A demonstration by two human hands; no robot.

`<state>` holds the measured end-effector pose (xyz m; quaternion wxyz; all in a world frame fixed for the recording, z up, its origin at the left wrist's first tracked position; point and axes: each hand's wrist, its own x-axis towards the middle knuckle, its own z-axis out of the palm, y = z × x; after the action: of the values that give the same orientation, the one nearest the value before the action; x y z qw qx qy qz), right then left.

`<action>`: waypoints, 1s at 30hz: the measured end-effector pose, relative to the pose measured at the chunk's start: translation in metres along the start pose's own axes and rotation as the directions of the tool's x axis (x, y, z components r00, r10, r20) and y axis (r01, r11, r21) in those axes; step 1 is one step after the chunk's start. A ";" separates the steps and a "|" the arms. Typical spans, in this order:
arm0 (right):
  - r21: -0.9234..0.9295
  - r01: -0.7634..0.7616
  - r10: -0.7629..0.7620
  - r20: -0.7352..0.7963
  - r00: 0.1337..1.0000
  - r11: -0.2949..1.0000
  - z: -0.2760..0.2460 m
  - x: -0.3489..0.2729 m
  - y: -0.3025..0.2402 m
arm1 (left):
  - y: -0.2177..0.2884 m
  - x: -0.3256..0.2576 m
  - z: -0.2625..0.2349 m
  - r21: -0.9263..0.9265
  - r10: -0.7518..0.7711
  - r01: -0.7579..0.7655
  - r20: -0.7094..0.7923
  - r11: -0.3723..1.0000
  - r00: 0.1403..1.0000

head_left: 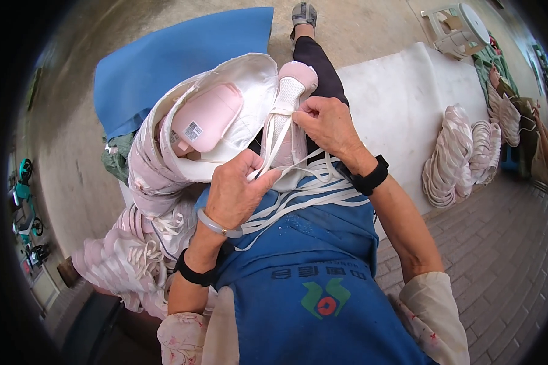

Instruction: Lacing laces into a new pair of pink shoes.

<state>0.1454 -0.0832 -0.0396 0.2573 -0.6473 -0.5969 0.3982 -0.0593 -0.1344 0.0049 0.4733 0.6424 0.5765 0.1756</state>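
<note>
A pink and white shoe upper (290,91) lies lengthwise over my lap, its mesh tongue pointing away from me. My right hand (330,125) pinches a white shoelace at the upper's right edge, thumb and forefinger together. Lower and to the left, my left hand (238,185) is closed on a stretch of lace that runs up to the upper. Several loose white shoelaces (310,198) spread across my blue apron (323,249). Left of the upper, a curled stack of pink and white uppers (149,164) surrounds a flat pink piece (210,118) with a small label.
More laced uppers (125,261) are heaped by my left forearm. Bundles of uppers (453,158) rest at the right on a white sheet (386,97). A blue sheet (182,61) lies beyond the stack, and a white stool (460,30) stands far right.
</note>
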 end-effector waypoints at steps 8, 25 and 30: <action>-0.079 0.294 -0.304 -0.247 0.920 0.953 0.015 -0.011 -0.006 | -0.012 -0.003 0.005 -0.404 -0.269 0.363 0.271 0.840 0.924; -0.032 0.016 -0.014 0.065 0.998 0.999 0.016 0.018 0.001 | 0.013 0.007 -0.034 0.611 0.460 -0.291 -0.136 0.736 0.877; 0.103 -0.125 0.122 0.038 0.992 0.987 0.014 0.015 0.010 | 0.009 0.003 -0.046 0.664 0.450 -0.235 -0.170 0.710 0.877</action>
<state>0.1388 -0.0720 -0.0585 0.2563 -0.6622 -0.5379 0.4543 -0.0883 -0.1122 0.0340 0.0919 0.8217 0.5387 0.1618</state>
